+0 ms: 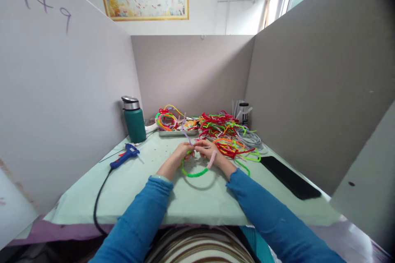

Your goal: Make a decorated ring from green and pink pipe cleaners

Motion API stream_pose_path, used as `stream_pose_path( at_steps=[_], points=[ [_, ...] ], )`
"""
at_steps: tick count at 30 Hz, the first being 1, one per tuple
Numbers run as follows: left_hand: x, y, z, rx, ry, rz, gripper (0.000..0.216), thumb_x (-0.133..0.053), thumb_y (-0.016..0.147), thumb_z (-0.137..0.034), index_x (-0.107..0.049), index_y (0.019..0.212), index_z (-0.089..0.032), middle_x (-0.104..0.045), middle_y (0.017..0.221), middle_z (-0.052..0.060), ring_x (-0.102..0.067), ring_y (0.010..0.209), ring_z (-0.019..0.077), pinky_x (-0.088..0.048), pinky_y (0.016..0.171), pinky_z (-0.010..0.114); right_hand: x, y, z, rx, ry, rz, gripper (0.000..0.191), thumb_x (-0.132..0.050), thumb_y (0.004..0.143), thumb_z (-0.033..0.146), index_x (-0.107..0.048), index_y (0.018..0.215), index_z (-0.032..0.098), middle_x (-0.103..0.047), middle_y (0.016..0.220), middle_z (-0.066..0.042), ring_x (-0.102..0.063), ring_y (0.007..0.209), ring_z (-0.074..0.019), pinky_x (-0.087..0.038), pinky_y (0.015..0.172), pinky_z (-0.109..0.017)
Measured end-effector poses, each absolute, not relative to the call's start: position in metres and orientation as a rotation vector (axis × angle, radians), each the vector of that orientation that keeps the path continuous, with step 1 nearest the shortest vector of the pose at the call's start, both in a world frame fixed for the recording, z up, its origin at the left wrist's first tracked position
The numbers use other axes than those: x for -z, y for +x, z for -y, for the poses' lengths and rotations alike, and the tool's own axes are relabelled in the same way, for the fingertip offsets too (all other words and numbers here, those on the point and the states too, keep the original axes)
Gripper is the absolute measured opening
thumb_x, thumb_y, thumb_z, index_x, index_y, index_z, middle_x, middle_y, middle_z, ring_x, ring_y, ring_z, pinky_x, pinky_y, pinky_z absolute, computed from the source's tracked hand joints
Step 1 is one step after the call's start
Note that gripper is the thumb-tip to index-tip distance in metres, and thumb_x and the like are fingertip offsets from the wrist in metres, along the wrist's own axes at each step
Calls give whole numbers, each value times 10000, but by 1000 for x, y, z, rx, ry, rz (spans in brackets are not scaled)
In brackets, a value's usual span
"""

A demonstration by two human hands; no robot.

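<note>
A curved band [194,174], fuzzy and coloured green and pink, is being held in the air above the middle of the table [154,201], between its front and back edges. Its lime-green side is being gripped by the narrowed fingers of the left hand [182,153], while its pink end is being shown in front of the right wrist. A purple strand [186,133] is being pinched at its lower end by the right hand [207,148], whose fingertips are being brought close against those of the left; the exact contact is being partly hidden by the fingers. Toward the back edge, a metal tray [177,133] is being filled by coloured rings [166,121] and small pieces. Just right of it, space is being taken up by a tangle of fuzzy stems [217,121], red and green mostly, with a coil of grey wire [251,137] beside it. The back right corner is being occupied by a dark-lidded jar [244,116], the back left corner by a green bottle [135,125]. Near the left edge a blue glue gun [125,156] is being supported by the table, its cord [98,201] being draped over the front edge. Along the right edge, a flat black object [288,176] is being supported.
</note>
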State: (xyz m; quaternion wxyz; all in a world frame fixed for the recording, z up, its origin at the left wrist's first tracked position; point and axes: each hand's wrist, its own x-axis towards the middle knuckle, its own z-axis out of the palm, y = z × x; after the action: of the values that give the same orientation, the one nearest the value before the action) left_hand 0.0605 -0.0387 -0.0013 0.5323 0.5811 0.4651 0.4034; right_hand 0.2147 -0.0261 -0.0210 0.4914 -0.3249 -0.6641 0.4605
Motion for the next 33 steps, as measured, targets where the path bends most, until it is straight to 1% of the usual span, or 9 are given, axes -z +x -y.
stream_pose_path(
  at_steps=[3,7,10,15,21,27,30,31,33],
  points=[
    [1,61,39,-938,1384,-1066,167,-564,657,-212,-512,802,-147,-490,513,-29,-302,344,35,-144,366,195,22,214,25,-1145,-783,1626,308,-694,646,391,-659,857,169,-577,613,15,-427,457,-71,-309,422,-203],
    [-3,63,44,-938,1376,-1073,223,-578,647,-185,-510,857,-151,-486,508,-34,-307,346,37,-143,375,201,25,214,22,-1197,-767,1655,341,-686,662,415,-672,899,170,-603,621,-1,-434,455,-78,-306,416,-211],
    [-6,65,47,-945,1367,-1095,248,-579,640,-181,-503,874,-154,-488,509,-35,-314,349,39,-145,376,200,28,214,20,-1193,-771,1661,344,-681,673,419,-670,911,172,-606,630,0,-432,450,-76,-305,412,-211],
    [-8,65,50,-940,1364,-1074,255,-571,653,-197,-507,896,-152,-479,491,-44,-285,336,33,-131,376,196,33,213,14,-1128,-707,1619,332,-711,648,398,-638,892,186,-578,602,26,-448,464,-76,-330,429,-201],
    [-8,65,51,-948,1357,-1085,272,-603,630,-191,-529,889,-150,-474,494,-42,-339,358,44,-153,377,193,31,213,18,-1160,-734,1681,322,-662,700,411,-658,923,179,-608,645,-1,-439,464,-74,-348,441,-206],
    [-1,62,44,-954,1359,-1110,299,-594,641,-198,-546,931,-144,-501,501,-29,-333,352,49,-160,362,196,31,213,21,-1068,-773,1769,327,-594,755,423,-647,969,182,-615,693,-10,-460,486,-81,-367,457,-210],
    [0,62,42,-942,1366,-1111,398,-604,647,-205,-553,1035,-134,-506,493,-25,-332,350,53,-159,362,197,35,213,17,-997,-794,1825,301,-563,777,428,-641,940,187,-615,707,-11,-490,520,-93,-373,460,-208],
    [0,62,42,-948,1354,-1128,464,-611,647,-207,-534,1099,-132,-508,489,-27,-334,351,54,-161,364,195,36,213,16,-975,-801,1841,292,-554,783,431,-638,922,189,-611,702,-8,-496,527,-95,-374,461,-206],
    [-1,62,42,-974,1328,-1167,613,-617,648,-201,-447,1233,-132,-515,491,-31,-340,353,58,-168,369,191,38,213,15,-945,-815,1861,280,-540,791,438,-629,885,190,-599,685,1,-496,524,-94,-374,461,-204]
  ],
)
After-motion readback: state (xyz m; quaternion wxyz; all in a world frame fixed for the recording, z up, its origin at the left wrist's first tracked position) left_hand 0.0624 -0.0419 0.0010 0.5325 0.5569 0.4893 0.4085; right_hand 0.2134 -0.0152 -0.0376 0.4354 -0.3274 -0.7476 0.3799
